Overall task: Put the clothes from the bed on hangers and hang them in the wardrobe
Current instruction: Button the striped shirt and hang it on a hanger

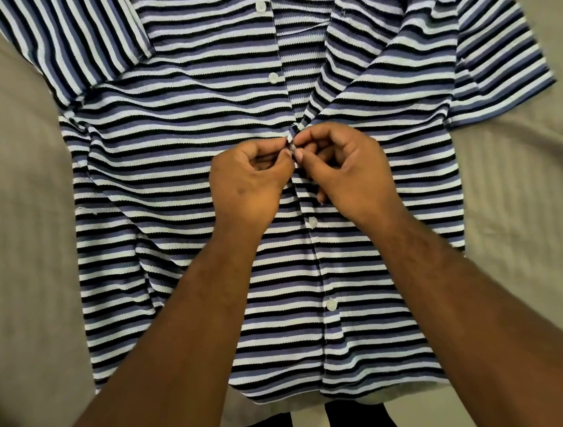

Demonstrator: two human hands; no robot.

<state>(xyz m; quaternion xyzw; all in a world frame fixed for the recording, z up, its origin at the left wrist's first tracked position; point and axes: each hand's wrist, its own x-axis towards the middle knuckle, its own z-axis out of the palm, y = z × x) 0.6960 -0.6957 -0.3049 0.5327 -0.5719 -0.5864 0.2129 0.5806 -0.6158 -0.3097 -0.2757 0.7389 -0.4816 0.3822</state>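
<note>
A short-sleeved striped shirt (173,175) in black, white and blue lies flat and face up on the bed (14,239), its hem toward me. White buttons run up its front placket; the two nearest me look fastened, and the shirt gapes open above my hands. My left hand (246,182) and my right hand (348,169) meet at the middle of the placket. Both pinch the shirt's front edges at a button there. No hanger or wardrobe is in view.
The beige bedsheet (529,189) spreads out on both sides of the shirt. At the bottom edge, past the mattress, dark trouser legs (355,426) of the person stand on a pale floor.
</note>
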